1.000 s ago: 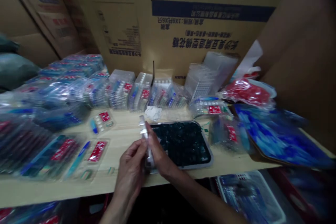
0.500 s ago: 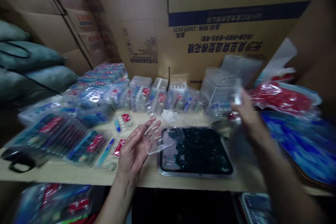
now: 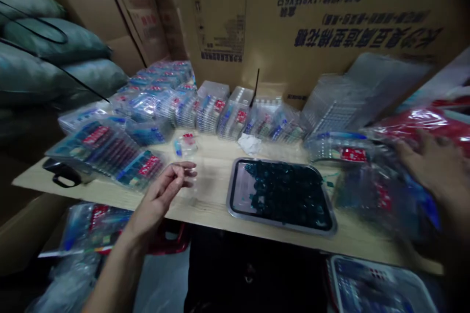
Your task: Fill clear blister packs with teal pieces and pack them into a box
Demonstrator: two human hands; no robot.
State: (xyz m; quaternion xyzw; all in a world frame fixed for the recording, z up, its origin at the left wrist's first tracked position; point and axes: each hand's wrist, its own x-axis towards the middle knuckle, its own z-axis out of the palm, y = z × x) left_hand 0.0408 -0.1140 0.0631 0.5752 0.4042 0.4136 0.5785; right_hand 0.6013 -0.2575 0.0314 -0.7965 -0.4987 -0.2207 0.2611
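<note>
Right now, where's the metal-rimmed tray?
In the head view, the metal-rimmed tray lies centre-front on the wooden table, right of the left hand and left of the clear bagged packs, with a crumpled white scrap just behind it.

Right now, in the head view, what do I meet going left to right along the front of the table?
black-handled item → blue blister pack with red label → left hand → metal-rimmed tray of dark green pieces → right hand
</note>
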